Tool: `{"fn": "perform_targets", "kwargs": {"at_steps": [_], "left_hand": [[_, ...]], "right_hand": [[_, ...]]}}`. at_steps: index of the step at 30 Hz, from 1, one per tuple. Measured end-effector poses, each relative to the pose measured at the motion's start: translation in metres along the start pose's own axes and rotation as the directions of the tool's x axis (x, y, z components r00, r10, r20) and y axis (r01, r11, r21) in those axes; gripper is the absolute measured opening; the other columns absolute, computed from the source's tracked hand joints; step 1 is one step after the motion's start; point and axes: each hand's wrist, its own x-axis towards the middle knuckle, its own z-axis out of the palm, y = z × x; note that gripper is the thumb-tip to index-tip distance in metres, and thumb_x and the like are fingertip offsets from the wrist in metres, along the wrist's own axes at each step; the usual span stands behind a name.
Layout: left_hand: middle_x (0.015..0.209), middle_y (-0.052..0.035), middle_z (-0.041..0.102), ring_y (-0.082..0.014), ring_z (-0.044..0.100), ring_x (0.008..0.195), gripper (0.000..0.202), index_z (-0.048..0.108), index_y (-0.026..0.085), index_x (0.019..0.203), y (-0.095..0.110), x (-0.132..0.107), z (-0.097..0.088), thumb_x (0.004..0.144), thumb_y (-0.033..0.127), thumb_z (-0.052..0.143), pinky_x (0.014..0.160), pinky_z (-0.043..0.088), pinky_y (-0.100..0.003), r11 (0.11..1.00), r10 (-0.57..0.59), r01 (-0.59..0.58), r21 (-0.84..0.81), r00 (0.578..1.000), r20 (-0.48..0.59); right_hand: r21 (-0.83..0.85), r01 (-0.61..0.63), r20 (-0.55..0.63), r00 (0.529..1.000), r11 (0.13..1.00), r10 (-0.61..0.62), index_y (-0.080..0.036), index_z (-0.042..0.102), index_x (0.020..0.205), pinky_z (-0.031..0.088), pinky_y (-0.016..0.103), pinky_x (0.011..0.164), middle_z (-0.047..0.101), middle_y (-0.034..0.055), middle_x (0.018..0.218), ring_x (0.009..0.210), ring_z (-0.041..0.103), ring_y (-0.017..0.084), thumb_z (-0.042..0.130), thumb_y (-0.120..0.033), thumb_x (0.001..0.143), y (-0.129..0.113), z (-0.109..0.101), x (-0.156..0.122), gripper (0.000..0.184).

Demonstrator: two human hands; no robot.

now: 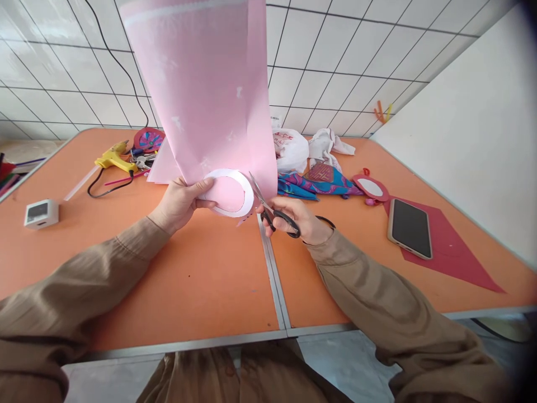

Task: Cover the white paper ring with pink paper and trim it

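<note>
My left hand [184, 198] pinches a white oval ring [247, 187] against a large pink sheet [205, 89], thumb on top. The sheet stands up tall above the orange table, and its pink shows through the ring's middle. My right hand [289, 218] grips black-handled scissors [268, 210], with fingers in the loops. Their blades point up and left, beside the ring's right edge where the sheet's lower edge is. A small patterned scrap [245, 218] hangs just below the ring. How far the blades are apart is hard to make out.
On the orange table [188, 296] at left lie a yellow glue gun [115, 158] with its cord and a small white box [41, 214]. To the right are a phone [409, 228] on red sheet [453, 246], blue patterned cloth [314, 182] and a white plastic bag [289, 150].
</note>
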Motion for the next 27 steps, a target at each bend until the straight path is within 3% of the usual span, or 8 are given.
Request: {"fn": "perform_targets", "kwargs": {"at_steps": [6, 10, 17, 27], "left_hand": [[0.089, -0.0065, 0.075, -0.0217, 0.072, 0.078, 0.032, 0.075, 0.013, 0.088, -0.003, -0.0048, 0.0033, 0.064, 0.031, 0.086, 0.053, 0.064, -0.025, 0.996, 0.038, -0.04, 0.076, 0.999, 0.038], [0.092, -0.0069, 0.075, -0.024, 0.073, 0.08, 0.033, 0.074, 0.013, 0.09, -0.0033, -0.0054, 0.0035, 0.065, 0.032, 0.085, 0.054, 0.065, -0.028, 0.994, 0.046, -0.051, 0.099, 0.998, 0.046], [0.091, -0.0078, 0.075, -0.0257, 0.072, 0.085, 0.034, 0.074, 0.012, 0.09, -0.0042, -0.0059, 0.0034, 0.065, 0.033, 0.085, 0.057, 0.065, -0.03, 0.993, 0.029, -0.035, 0.116, 0.998, 0.05], [0.091, -0.0082, 0.075, -0.0248, 0.072, 0.083, 0.034, 0.074, 0.012, 0.091, -0.0034, -0.0081, 0.0058, 0.065, 0.033, 0.085, 0.058, 0.065, -0.029, 0.993, 0.003, -0.01, 0.119, 0.998, 0.059]], "right_hand": [[-0.059, -0.013, -0.056, 0.998, 0.998, 0.01, -0.01, 0.06, 0.1, 0.053, 0.025, 0.057, 0.057, 0.0025, 0.077, 0.06, 0.062, 0.012, 0.075, -0.067, 0.065, -0.0013, 0.004, 0.0007, 0.069], [-0.072, 0.006, -0.058, 0.998, 0.997, -0.011, -0.012, 0.058, 0.089, 0.054, 0.025, 0.059, 0.057, 0.0033, 0.076, 0.062, 0.062, 0.012, 0.074, -0.067, 0.065, -0.002, 0.0049, 0.0007, 0.062], [-0.049, 0.057, -0.047, 0.997, 0.997, -0.059, -0.011, 0.061, 0.104, 0.055, 0.028, 0.061, 0.057, 0.0041, 0.079, 0.065, 0.061, 0.013, 0.073, -0.066, 0.069, 0.0011, 0.0039, 0.0008, 0.066], [-0.096, 0.037, -0.072, 0.996, 0.995, -0.044, -0.011, 0.062, 0.097, 0.053, 0.025, 0.057, 0.057, 0.0027, 0.075, 0.06, 0.059, 0.012, 0.074, -0.067, 0.067, -0.0029, 0.005, 0.0003, 0.065]]}}
